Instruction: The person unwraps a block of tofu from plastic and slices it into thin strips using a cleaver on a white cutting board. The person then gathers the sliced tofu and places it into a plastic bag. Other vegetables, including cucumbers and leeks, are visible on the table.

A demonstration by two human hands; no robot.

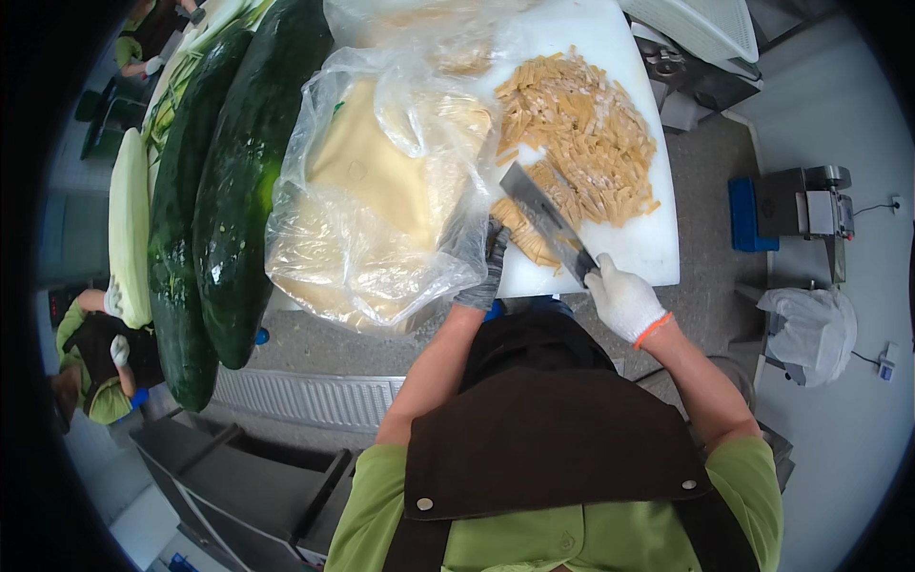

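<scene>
My right hand [623, 297], in a white glove with an orange cuff, is closed on the handle of a cleaver [547, 223]. The blade slants over a folded stack of tofu-skin-like sheets [523, 232], partly covering it. My left hand [492, 266], in a grey glove, is at the stack's left end; its fingers are partly hidden beside the plastic bag, so its hold is unclear. Just beyond the blade, a heap of cut tan strips [582, 139] lies on the white cutting board [629, 250]. Left of my left hand sits a clear plastic bag [379, 193] holding pale yellow sheets.
Two large dark green gourds [243, 186] and a peeled pale one [130, 229] lie at the left, near leeks [171, 93]. Co-workers [107, 357] stand on the left side. A white plastic basket [704, 25] is at the upper right. Another plastic bag [429, 32] lies farther back.
</scene>
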